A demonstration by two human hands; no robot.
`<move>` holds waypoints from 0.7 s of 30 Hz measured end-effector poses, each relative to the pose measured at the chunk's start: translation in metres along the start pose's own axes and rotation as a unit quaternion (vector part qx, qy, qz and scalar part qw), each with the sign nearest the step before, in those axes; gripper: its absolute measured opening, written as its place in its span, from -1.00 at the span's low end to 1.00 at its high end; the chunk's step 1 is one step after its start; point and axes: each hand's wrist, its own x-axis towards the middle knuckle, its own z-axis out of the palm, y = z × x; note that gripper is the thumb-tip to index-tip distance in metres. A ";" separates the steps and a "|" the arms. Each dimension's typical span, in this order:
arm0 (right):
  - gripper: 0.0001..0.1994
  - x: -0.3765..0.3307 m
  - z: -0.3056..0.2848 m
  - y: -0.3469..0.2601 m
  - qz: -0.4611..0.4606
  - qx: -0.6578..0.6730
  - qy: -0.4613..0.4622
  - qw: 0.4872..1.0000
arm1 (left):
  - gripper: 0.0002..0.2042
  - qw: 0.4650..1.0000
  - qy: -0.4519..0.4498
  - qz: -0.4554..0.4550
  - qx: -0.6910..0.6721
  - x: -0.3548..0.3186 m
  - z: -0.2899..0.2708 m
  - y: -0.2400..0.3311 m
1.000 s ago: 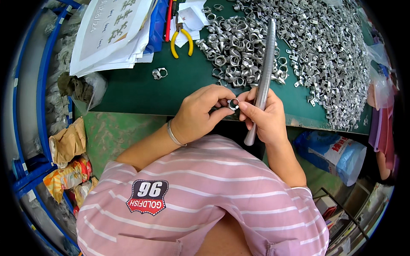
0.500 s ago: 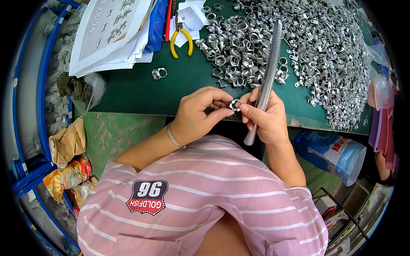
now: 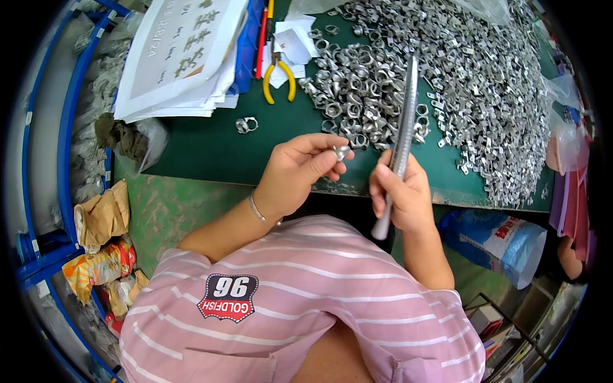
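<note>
Between its thumb and fingertips my left hand pinches a small silver ring, over the near edge of the green table. My right hand is wrapped round a long tapered metal ring mandrel. The mandrel's narrow end points away from me and its thick end toward my body. A gap lies between the ring and the mandrel. Beyond my hands spreads a pile of silver rings. A couple of rings lie apart from it, left of my left hand.
Small bent metal pieces form a large heap on the right. At the back left are yellow-handled pliers, a red pen-like stick, a stack of printed sheets and a blue tray. A blue plastic bag sits below the table at right.
My left hand has drawn the ring away from the right fingertips and turned it. The right hand has closed lower round the mandrel, which now stands more upright. The view has shifted slightly.
</note>
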 end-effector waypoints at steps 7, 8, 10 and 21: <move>-0.65 -0.020 -0.004 -0.018 0.068 -0.088 -0.067 0.992 | -0.80 0.977 -0.009 -0.003 -0.211 0.010 -0.026 0.010; -0.65 -0.022 -0.001 -0.017 0.064 -0.116 -0.064 0.989 | -0.80 0.976 -0.002 0.002 -0.216 0.011 -0.027 0.012; -0.65 -0.028 0.002 -0.017 0.057 -0.175 -0.053 0.982 | -0.81 0.975 0.006 0.010 -0.222 0.013 -0.030 0.014; -0.60 -0.029 0.001 -0.014 -0.025 -0.368 -0.078 0.926 | -0.74 0.979 0.010 0.057 -0.195 0.009 -0.040 0.015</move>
